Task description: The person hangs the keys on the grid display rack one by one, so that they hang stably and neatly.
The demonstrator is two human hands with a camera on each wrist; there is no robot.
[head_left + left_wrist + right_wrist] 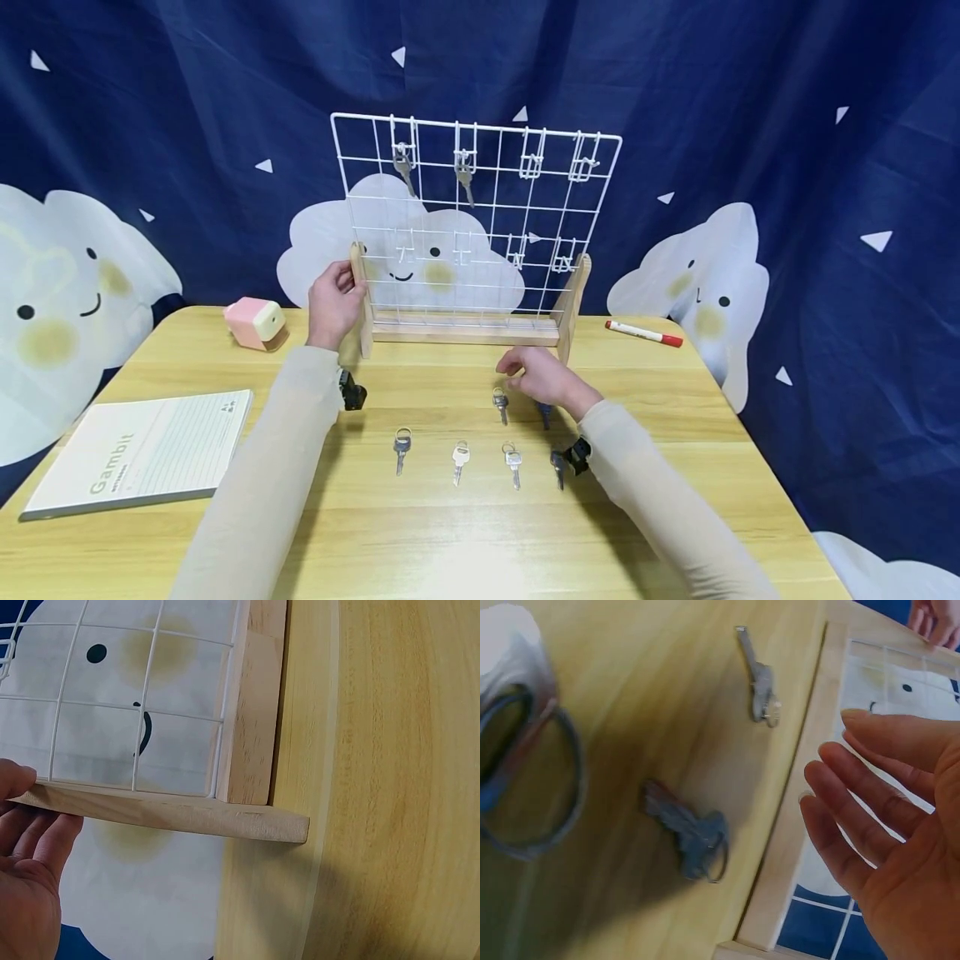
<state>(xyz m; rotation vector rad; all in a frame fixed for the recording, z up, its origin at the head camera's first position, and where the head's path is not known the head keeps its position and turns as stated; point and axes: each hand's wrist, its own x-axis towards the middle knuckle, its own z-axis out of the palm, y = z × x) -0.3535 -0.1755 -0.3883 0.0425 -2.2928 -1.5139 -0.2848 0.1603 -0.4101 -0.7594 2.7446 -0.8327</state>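
My left hand point(335, 304) grips the left wooden upright point(172, 814) of a white wire grid rack point(457, 207), thumb on one side and fingers on the other. My right hand point(542, 375) hovers over the table in front of the rack's base, fingers loosely bent and holding nothing. Below it lie a key with a ring point(500, 402) and a dark key point(701, 840), both apart from the fingers. In the front row are a dark-headed key point(402, 446), two silvery keys point(461, 455) and another dark key point(558, 467), partly behind the wrist camera. Two keys point(464, 177) hang from upper-left hooks.
Other wire hooks point(532, 165) on the grid hold no keys. A pink and cream box-shaped object point(255, 323) and a notebook point(142, 450) sit at left. A red-capped marker point(643, 333) lies at right. A blue cloud-print curtain point(240, 100) hangs behind the table.
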